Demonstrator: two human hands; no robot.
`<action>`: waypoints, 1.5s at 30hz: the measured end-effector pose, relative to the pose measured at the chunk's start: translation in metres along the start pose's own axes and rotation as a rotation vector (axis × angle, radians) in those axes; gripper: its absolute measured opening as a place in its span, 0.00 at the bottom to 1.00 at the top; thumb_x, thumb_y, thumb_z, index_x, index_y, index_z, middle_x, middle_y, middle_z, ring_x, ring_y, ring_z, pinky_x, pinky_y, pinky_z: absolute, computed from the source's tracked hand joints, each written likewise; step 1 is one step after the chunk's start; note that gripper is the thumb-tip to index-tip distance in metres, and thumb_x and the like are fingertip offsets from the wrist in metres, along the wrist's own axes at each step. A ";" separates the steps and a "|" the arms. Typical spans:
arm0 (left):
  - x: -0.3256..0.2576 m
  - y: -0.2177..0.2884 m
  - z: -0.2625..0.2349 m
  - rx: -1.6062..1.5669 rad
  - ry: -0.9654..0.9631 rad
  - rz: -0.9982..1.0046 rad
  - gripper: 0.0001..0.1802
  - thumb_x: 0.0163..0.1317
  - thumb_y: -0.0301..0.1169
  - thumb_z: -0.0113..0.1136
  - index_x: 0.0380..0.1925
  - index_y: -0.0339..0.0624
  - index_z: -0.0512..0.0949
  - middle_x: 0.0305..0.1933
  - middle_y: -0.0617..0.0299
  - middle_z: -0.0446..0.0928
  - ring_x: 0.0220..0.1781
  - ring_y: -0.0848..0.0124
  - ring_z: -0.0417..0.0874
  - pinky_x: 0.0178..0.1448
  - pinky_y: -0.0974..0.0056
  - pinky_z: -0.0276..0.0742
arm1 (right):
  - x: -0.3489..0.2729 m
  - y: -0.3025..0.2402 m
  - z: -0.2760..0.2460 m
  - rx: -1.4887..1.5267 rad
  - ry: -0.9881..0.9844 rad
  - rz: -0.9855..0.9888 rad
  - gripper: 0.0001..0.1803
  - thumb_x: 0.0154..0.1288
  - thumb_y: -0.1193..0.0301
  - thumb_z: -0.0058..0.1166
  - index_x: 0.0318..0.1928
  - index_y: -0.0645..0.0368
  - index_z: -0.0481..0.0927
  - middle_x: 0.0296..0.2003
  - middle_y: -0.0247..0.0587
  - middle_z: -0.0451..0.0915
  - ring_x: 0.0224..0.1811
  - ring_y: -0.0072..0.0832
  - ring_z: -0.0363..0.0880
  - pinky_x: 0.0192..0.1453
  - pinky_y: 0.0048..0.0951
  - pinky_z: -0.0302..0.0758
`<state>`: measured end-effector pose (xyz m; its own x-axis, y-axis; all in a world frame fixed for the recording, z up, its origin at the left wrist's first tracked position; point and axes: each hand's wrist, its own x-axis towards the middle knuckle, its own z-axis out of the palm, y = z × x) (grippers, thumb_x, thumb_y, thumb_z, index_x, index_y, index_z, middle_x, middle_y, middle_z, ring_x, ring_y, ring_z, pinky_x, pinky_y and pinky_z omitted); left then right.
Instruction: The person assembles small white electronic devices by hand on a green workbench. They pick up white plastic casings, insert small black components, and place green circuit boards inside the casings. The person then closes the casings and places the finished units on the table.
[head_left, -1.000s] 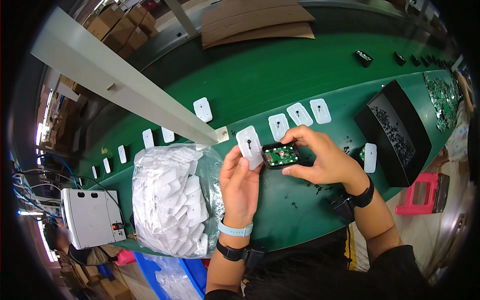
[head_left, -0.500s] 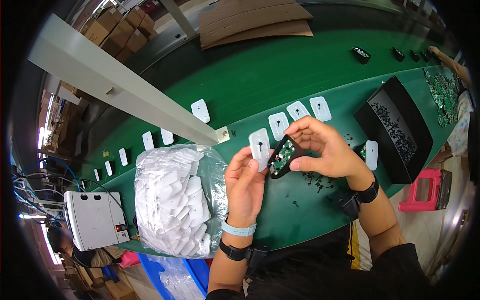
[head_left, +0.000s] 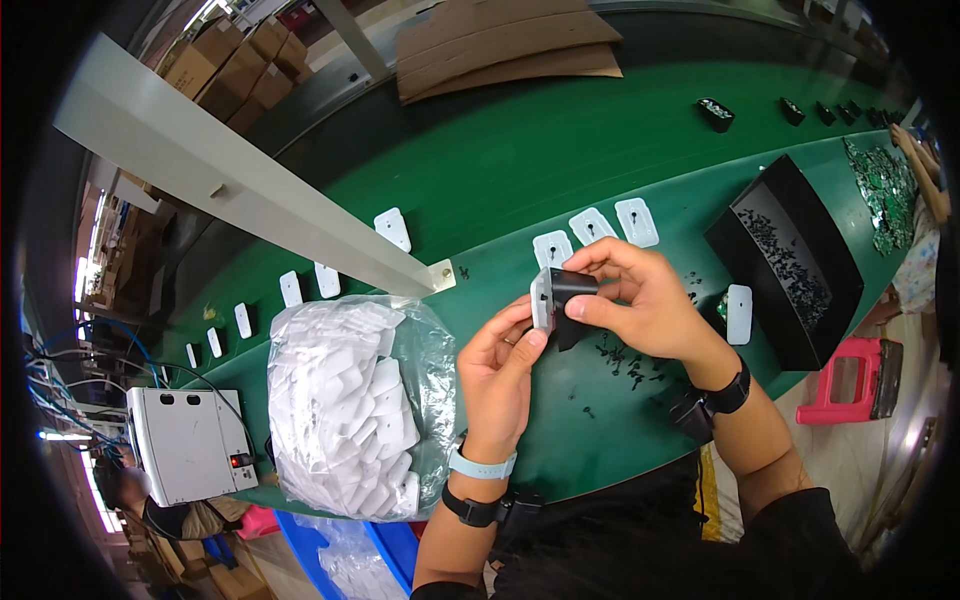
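— What's w/ the hands?
— Right hand (head_left: pixel 650 305) & left hand (head_left: pixel 500 375) fingers both grasp a small black plastic housing (head_left: pixel 572 290) w/ white plastic plate (head_left: pixel 541 300), above green table (head_left: pixel 520 140), beside clear bag of white plates (head_left: pixel 350 405).

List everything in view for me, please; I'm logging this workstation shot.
black part: one, black, held in both hands
white plate: one, white, pressed against the black part's left side
plates on belt: about a dozen, white, in a row along the belt
belt: one, green, across the middle
bag: one, clear, full of white plates, left of the hands
tray: one, black, holds small dark bits, right
loose bits: many, black, on the belt under the hands
circuit boards: a pile, green, far right
box: one, grey, lower left
cardboard: sheets, brown, top
stool: one, pink, right
left hand: grip on the white plate
right hand: grip on the black part
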<state>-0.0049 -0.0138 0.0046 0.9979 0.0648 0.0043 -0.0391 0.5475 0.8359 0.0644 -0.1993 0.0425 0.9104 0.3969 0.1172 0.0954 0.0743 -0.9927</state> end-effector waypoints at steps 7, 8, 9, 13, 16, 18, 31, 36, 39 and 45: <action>0.000 0.002 0.006 0.195 -0.027 0.082 0.20 0.64 0.14 0.63 0.57 0.27 0.78 0.66 0.45 0.74 0.66 0.57 0.78 0.70 0.54 0.78 | -0.002 0.000 0.006 -0.036 0.040 -0.031 0.18 0.61 0.74 0.71 0.49 0.66 0.82 0.42 0.38 0.84 0.42 0.21 0.82 0.44 0.25 0.84; 0.000 0.002 0.006 0.212 -0.044 0.109 0.20 0.64 0.14 0.63 0.57 0.27 0.78 0.66 0.44 0.74 0.66 0.57 0.78 0.70 0.55 0.78 | -0.002 0.001 0.006 -0.049 0.045 -0.044 0.18 0.60 0.74 0.72 0.49 0.66 0.82 0.42 0.39 0.84 0.42 0.22 0.82 0.44 0.26 0.85; 0.000 0.002 0.007 0.230 -0.061 0.137 0.21 0.64 0.14 0.63 0.57 0.27 0.78 0.66 0.44 0.73 0.66 0.57 0.79 0.70 0.55 0.79 | -0.003 0.001 0.005 -0.062 0.050 -0.056 0.18 0.60 0.74 0.72 0.49 0.66 0.82 0.42 0.39 0.84 0.42 0.22 0.83 0.44 0.26 0.85; 0.000 0.001 0.005 0.275 -0.065 0.184 0.20 0.64 0.14 0.64 0.57 0.28 0.79 0.66 0.44 0.74 0.65 0.57 0.79 0.68 0.56 0.80 | -0.004 0.001 0.006 -0.093 0.032 -0.103 0.18 0.60 0.77 0.71 0.50 0.67 0.82 0.44 0.41 0.84 0.45 0.25 0.84 0.47 0.27 0.86; 0.000 -0.001 0.003 0.303 -0.071 0.205 0.20 0.64 0.14 0.64 0.57 0.29 0.80 0.66 0.44 0.74 0.65 0.57 0.79 0.67 0.56 0.80 | -0.004 -0.002 0.004 -0.088 -0.018 -0.095 0.20 0.60 0.82 0.69 0.53 0.67 0.81 0.48 0.42 0.82 0.51 0.27 0.84 0.52 0.29 0.86; -0.001 -0.002 0.004 0.328 -0.067 0.207 0.19 0.64 0.14 0.64 0.56 0.31 0.80 0.65 0.44 0.75 0.65 0.57 0.79 0.67 0.57 0.80 | -0.005 0.000 0.002 -0.088 -0.030 -0.110 0.20 0.60 0.82 0.68 0.53 0.67 0.81 0.49 0.43 0.81 0.52 0.28 0.83 0.53 0.29 0.86; 0.000 -0.002 0.009 0.913 0.022 0.667 0.18 0.57 0.14 0.69 0.49 0.35 0.84 0.61 0.45 0.76 0.61 0.55 0.81 0.64 0.55 0.80 | -0.009 0.016 0.019 0.260 -0.001 -0.054 0.24 0.62 0.81 0.68 0.58 0.66 0.77 0.64 0.50 0.77 0.60 0.31 0.80 0.62 0.34 0.80; -0.002 0.003 0.015 1.057 0.015 0.776 0.23 0.55 0.13 0.68 0.53 0.33 0.81 0.60 0.46 0.77 0.60 0.56 0.82 0.63 0.56 0.80 | -0.012 0.022 0.029 0.203 0.062 -0.127 0.26 0.61 0.82 0.67 0.59 0.63 0.75 0.66 0.51 0.75 0.62 0.30 0.79 0.65 0.35 0.78; -0.001 -0.004 0.022 0.623 0.078 0.608 0.23 0.59 0.16 0.66 0.56 0.29 0.76 0.58 0.48 0.78 0.60 0.61 0.81 0.64 0.58 0.78 | -0.009 0.023 0.023 0.260 0.021 -0.137 0.25 0.61 0.85 0.63 0.59 0.64 0.74 0.67 0.51 0.72 0.62 0.30 0.78 0.66 0.34 0.77; 0.001 -0.006 0.011 0.353 0.071 0.219 0.18 0.65 0.16 0.63 0.56 0.28 0.78 0.53 0.54 0.79 0.54 0.69 0.82 0.59 0.64 0.79 | -0.004 0.022 0.015 0.250 -0.024 -0.168 0.24 0.62 0.87 0.62 0.59 0.65 0.76 0.62 0.48 0.74 0.61 0.31 0.78 0.67 0.35 0.77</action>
<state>-0.0035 -0.0262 0.0061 0.9613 0.2124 0.1752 -0.2176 0.1960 0.9561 0.0566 -0.1859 0.0206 0.8802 0.3810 0.2831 0.1395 0.3624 -0.9215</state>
